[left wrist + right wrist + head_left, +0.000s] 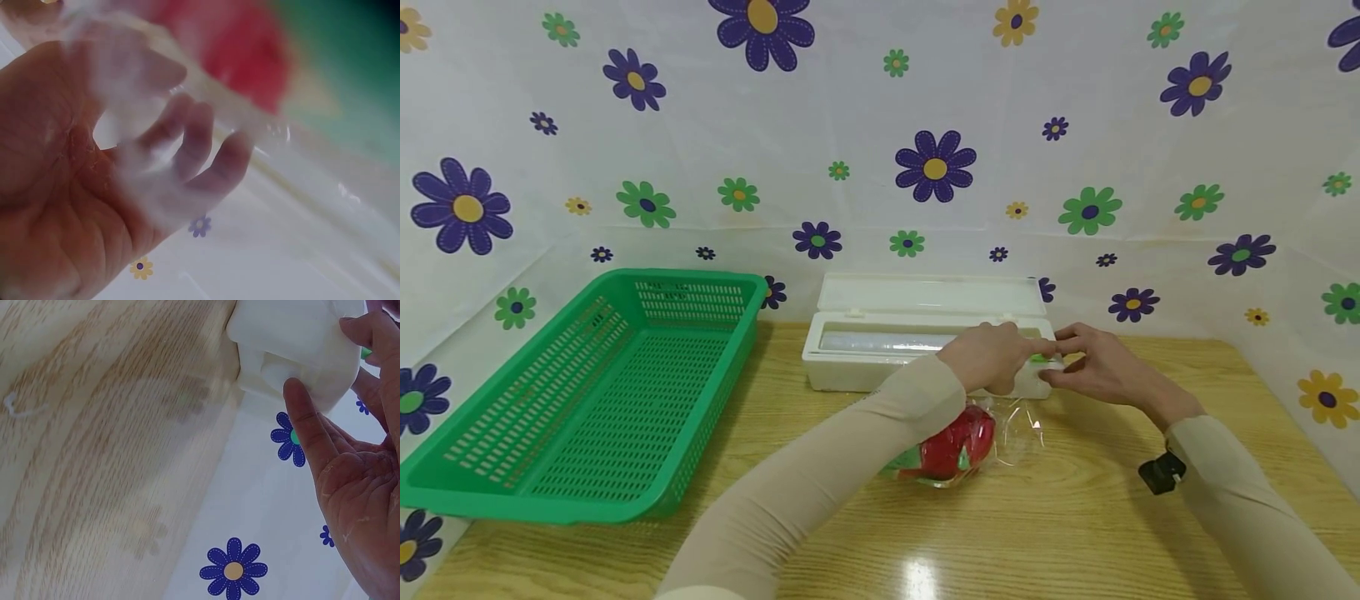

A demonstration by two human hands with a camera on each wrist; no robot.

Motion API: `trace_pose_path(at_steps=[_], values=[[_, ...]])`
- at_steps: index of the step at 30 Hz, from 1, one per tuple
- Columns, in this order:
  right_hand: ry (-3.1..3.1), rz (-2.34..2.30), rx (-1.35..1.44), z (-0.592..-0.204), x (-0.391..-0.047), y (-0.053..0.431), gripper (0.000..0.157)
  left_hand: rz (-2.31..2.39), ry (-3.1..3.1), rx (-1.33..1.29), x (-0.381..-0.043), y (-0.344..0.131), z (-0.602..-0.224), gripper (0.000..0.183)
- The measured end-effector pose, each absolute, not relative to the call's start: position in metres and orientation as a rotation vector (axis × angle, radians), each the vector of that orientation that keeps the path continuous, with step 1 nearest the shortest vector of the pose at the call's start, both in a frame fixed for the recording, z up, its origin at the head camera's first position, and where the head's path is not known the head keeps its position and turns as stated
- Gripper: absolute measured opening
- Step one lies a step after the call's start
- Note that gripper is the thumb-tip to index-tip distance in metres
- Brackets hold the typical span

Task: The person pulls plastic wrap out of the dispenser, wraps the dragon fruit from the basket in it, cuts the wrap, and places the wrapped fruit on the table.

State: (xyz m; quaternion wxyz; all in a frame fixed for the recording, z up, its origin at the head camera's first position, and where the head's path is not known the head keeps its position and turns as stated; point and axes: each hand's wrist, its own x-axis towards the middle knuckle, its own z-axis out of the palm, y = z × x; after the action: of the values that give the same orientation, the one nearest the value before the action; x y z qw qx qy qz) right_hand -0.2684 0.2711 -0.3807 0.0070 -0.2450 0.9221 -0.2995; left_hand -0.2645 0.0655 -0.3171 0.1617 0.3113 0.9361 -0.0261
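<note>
White box [850,374], green tab [1039,359] at three o'clock: left hand [992,357] loose-fingered, right hand [1102,367] pinching the end. We advise bracing firmly, sliding evenly toward nine.

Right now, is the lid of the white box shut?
No, the lid stands raised behind the white box, leaving the roll inside visible.

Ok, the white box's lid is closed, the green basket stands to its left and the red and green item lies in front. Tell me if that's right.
The lid is not closed: the head view shows it open, raised at the back of the white box. The green basket does stand to the box's left, and the red and green item lies in front.
</note>
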Motion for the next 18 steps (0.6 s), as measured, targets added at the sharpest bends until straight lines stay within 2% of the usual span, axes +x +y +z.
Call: trace_pose_path(at_steps=[6,13,18], values=[[2.875,-0.938,-0.785,-0.381,-0.269,0.270,0.038,-0.055,2.665,0.873,-0.265,0.063,-0.317,0.079],[2.872,-0.914,-0.755,-0.380,-0.268,0.269,0.044,-0.067,2.641,0.921,-0.270,0.051,-0.315,0.052],[2.872,-0.874,-0.702,-0.380,-0.266,0.269,0.049,-0.059,2.589,0.938,-0.273,0.043,-0.315,0.057]])
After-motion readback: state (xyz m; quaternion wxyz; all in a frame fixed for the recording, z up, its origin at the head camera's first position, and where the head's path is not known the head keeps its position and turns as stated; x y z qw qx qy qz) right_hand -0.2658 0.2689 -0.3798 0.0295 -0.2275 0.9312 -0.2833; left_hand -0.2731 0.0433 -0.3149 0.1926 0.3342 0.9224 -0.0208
